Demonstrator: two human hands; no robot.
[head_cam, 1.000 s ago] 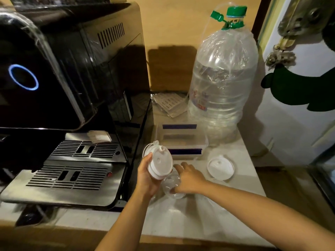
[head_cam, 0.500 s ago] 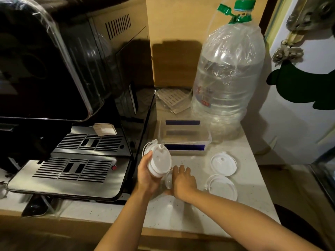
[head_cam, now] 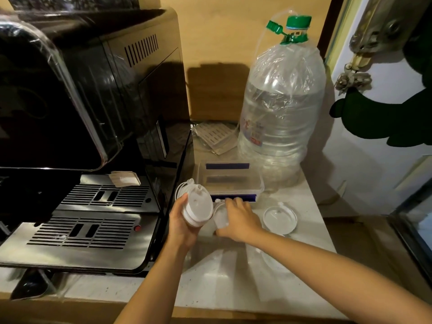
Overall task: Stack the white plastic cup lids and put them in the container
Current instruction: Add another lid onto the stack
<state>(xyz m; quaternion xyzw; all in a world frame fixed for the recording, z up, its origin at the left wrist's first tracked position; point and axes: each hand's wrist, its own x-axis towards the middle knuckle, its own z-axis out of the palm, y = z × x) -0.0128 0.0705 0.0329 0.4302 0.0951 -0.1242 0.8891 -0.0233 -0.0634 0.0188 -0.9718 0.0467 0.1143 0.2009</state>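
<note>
My left hand [head_cam: 181, 224] grips a tilted stack of white cup lids [head_cam: 197, 205] just left of the clear container [head_cam: 230, 181] with blue strips. My right hand [head_cam: 239, 218] closes over a single white lid [head_cam: 220, 217] lifted beside the stack, its fingers covering most of it. Another white lid [head_cam: 280, 217] lies flat on the counter to the right. A further lid [head_cam: 272, 259] lies nearer me, partly hidden under my right forearm.
A black coffee machine [head_cam: 93, 136] with a steel drip tray [head_cam: 79, 237] fills the left. A large water bottle [head_cam: 282, 108] with a green cap stands behind the container. Packets [head_cam: 214, 136] lie at the back. The counter edge [head_cam: 322, 199] drops off on the right.
My right hand has lifted the lid off the counter and brought it up beside the stack. My left hand and its stack stayed nearly still.
</note>
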